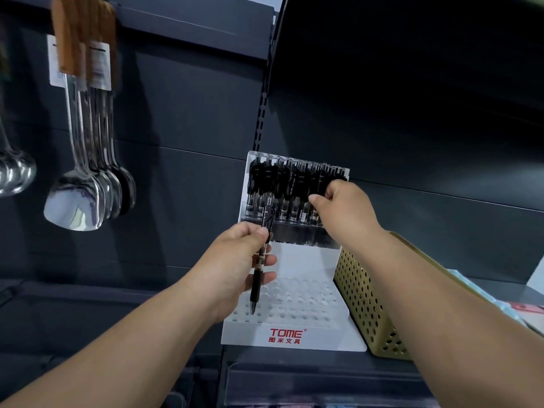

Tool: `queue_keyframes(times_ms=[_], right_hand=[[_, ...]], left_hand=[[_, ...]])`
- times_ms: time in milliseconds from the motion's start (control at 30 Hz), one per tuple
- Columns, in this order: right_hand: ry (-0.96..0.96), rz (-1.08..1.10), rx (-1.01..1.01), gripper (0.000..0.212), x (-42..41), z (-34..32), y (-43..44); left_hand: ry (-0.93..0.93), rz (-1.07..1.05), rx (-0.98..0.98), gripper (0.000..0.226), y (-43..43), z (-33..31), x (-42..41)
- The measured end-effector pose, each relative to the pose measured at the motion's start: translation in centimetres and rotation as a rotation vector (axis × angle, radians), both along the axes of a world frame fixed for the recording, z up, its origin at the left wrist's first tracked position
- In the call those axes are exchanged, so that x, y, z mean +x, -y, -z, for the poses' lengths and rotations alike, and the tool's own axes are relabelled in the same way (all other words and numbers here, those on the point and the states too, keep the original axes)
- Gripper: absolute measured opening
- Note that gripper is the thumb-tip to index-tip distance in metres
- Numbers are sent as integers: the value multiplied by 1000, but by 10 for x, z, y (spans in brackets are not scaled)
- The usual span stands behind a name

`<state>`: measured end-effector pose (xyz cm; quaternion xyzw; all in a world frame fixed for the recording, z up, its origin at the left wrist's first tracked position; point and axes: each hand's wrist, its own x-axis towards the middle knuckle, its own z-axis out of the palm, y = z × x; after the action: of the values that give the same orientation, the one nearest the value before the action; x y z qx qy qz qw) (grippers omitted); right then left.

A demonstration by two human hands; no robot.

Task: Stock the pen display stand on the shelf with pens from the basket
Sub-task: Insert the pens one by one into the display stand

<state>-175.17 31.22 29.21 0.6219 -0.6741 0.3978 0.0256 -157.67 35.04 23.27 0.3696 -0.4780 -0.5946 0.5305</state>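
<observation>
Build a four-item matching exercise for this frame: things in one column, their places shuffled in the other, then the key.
Things
1. single pen
2. gold basket
3. metal spatulas
4. rear pens

Places
A. hanging at the far left
B. standing in the back row of the display stand
C. pinched by the left hand, tip down
D. right beside the display stand, on its right

Pairs: 1-C, 2-D, 3-A, 4-B

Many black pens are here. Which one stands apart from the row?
The pen pinched in the left hand, tip down at the empty front holes of the stand. The other pens stand in the back row, whose right end the right hand grips.
</observation>
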Motion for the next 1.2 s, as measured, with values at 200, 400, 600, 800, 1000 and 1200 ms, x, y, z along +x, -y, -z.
queue_keyframes(times_ms=[200,400,600,800,1000,1200], right_hand=[[27,-25,-30,31,-5,0,-2],[65,-60,-91,34,-8,8,-3],[83,-78,-63,33,-7,6,-3],[95,-78,95,31,-11,-9,-1],[74,-45,43,36,-7,-4,-1],[73,-34,-35,24,-8,-5,1]], left_hand=[[-4,6,4,19,-1,0,-1],[-7,8,6,18,-3,-1,-1],[1,1,10,17,-2,-1,0],[-3,11,19,18,-3,0,-3],[7,11,21,16,-5,0,-7],[32,0,28,16,-6,0,-8]])
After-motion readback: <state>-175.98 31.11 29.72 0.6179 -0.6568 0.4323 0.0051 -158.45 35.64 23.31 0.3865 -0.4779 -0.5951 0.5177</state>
